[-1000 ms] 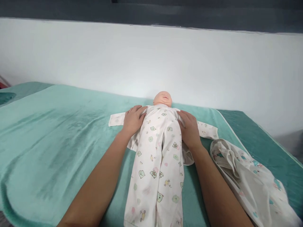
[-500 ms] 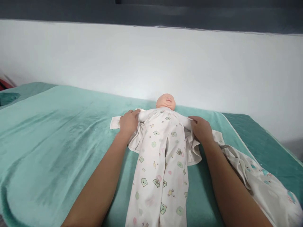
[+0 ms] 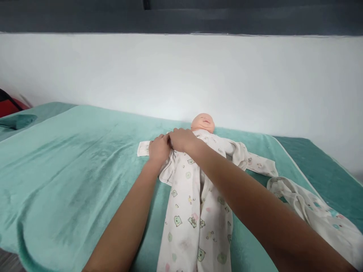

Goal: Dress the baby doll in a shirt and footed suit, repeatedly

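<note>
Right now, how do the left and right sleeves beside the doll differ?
The left hand covers part of the left sleeve, while no hand touches the right sleeve. The left sleeve's visible end looks nearly level; the right sleeve slants downward to the right. Both are white and lie on the green blanket.

We see soft light, brightest mid-way along the white wall (image 3: 159,79) and fading toward its sides; the bear-printed baby suit (image 3: 181,211) looks fairly crisp, the lower-right garment (image 3: 323,217) blurred.
</note>
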{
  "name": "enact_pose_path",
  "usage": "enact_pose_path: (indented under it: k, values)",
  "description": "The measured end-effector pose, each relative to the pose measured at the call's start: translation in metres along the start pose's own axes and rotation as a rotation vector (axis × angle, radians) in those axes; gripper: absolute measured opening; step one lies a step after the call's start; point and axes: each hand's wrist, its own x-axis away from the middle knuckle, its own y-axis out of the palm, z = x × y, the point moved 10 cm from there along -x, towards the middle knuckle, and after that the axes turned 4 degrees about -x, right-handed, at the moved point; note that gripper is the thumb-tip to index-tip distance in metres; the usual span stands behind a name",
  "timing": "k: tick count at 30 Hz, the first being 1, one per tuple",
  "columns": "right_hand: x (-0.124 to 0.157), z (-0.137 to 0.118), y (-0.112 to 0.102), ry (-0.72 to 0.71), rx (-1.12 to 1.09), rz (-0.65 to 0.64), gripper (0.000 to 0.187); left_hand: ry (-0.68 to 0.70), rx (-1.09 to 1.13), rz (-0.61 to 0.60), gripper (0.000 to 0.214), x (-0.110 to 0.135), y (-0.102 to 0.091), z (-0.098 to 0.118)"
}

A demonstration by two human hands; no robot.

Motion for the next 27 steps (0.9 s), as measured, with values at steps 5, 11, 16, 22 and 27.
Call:
enact_pose_path:
  k: [5,11,16,22,27]
  values:
    - [-0.001,0.014,-0.001,0.011,0.052,-0.038,0.046,-0.011,0.05,0.047,0.047,0.006,-0.004,-0.007]
    - [0.017,0.038,-0.01,0.04,0.127,-0.027,0.034,-0.07,0.1,0.052,0.046,0.009,-0.001,-0.019]
    - [0.007,0.015,0.006,-0.087,0.092,-0.084,0.032,-0.084,0.119,0.037,0.046,0.006,0.003,-0.019]
    - [0.008,0.015,-0.002,-0.056,0.132,-0.071,0.026,-0.097,0.175,0.059,0.047,0.005,0.005,-0.025]
    - [0.027,0.035,-0.025,-0.022,0.242,0.025,0.023,-0.126,0.174,0.035,0.047,0.007,0.007,-0.032]
